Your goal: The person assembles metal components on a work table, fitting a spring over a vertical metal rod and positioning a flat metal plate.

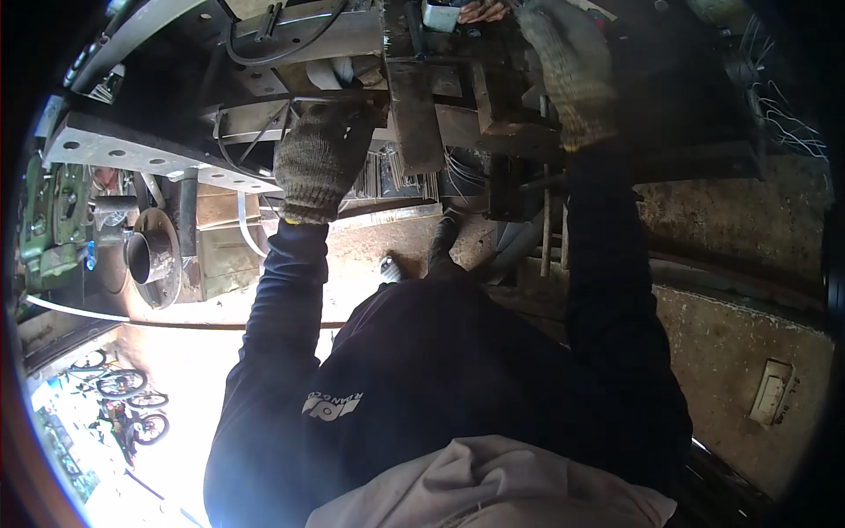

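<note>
My left hand (pixel 322 160), in a grey knitted work glove, is closed at the near edge of a dark metal workbench. Its fingers curl out of sight beside a dark metal part, so what they hold is hidden. Farther forward and to the right, my right hand (pixel 576 75) reaches over the bench in a matching glove. Its fingertips lie at the upper rim of the picture, too dim and cut off to read. Left of them sits a small pale box (pixel 441 16). Between the hands, a flat rusty steel bar (pixel 415 119) points toward me.
A perforated steel beam (pixel 132 151) runs along the left, with a black cable (pixel 286 57) looped above it. Thin metal rods (pixel 387 174) lie below the bench top. A flanged pipe (pixel 157 255) and green machinery (pixel 57 211) stand left. Loose wires (pixel 788 123) hang far right.
</note>
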The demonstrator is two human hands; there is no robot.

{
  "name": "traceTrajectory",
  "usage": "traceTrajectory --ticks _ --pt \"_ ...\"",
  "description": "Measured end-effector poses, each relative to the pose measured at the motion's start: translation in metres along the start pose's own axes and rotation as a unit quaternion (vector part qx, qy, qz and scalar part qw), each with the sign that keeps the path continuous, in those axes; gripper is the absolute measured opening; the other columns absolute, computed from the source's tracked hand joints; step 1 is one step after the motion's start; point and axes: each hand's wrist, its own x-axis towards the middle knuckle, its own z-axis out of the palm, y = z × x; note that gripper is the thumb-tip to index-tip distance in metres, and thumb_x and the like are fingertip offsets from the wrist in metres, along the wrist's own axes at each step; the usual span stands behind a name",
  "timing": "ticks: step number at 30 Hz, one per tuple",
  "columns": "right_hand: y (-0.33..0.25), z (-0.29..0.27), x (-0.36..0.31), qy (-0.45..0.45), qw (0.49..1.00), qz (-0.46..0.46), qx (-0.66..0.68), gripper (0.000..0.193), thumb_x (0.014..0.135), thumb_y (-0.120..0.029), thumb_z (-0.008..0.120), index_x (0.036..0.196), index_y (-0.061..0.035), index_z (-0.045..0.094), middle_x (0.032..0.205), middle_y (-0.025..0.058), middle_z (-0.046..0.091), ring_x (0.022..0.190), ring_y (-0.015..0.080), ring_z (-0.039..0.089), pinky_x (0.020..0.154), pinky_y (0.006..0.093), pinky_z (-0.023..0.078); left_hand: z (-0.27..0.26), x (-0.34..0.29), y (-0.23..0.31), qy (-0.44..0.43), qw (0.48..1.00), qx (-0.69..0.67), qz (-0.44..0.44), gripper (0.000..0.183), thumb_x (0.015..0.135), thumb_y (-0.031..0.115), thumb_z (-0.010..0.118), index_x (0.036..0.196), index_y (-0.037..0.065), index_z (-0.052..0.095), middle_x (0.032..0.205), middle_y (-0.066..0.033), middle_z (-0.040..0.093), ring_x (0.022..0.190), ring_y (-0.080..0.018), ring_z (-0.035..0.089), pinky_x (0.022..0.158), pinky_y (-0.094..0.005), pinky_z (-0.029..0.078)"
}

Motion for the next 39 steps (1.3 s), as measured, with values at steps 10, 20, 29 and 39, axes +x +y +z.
traceTrajectory --ticks 10,20,29,39 --pt "0.040 0.017 0.065 0.106 0.973 -0.195 -0.070 0.038 0.097 -0.025 0.074 0.127 -0.0031 0.065 0.121 0.0105 0.067 0.111 0.0212 0.062 0.093 0.0403 0.052 0.012 0.004 0.005 0.033 0.999 -0.004 0.020 0.024 0.092 0.033 0.072 0.105 0.015 0.080 0.101 -0.0128 0.076 0.090 -0.0332 0.074 0.077 -0.0428 0.058" --pt "0.019 0.014 0.060 -0.024 0.989 -0.146 -0.010 0.028 0.101 -0.017 0.068 0.124 -0.0007 0.065 0.111 0.0086 0.070 0.093 0.0169 0.065 0.080 0.0330 0.055 0.010 0.005 0.012 0.007 0.999 0.022 -0.042 0.022 0.092 0.034 0.072 0.103 0.018 0.081 0.097 -0.0108 0.076 0.088 -0.0286 0.074 0.078 -0.0396 0.057" --pt "0.028 0.021 0.068 -0.055 0.979 -0.184 0.065 0.023 0.105 -0.012 0.061 0.121 0.0036 0.061 0.090 0.0113 0.071 0.077 0.0176 0.071 0.069 0.0307 0.062 0.010 0.006 0.012 0.000 0.999 0.012 -0.040 0.024 0.095 0.033 0.068 0.106 0.015 0.080 0.099 -0.0128 0.076 0.091 -0.0302 0.073 0.081 -0.0405 0.056" --pt "0.039 0.021 0.064 0.009 0.992 -0.126 0.029 0.020 0.103 -0.017 0.064 0.119 -0.0048 0.063 0.086 0.0029 0.065 0.067 0.0107 0.060 0.057 0.0252 0.051 0.010 0.007 0.011 -0.007 0.999 0.018 -0.040 0.026 0.096 0.034 0.068 0.109 0.015 0.079 0.100 -0.0138 0.076 0.092 -0.0320 0.073 0.081 -0.0418 0.057"
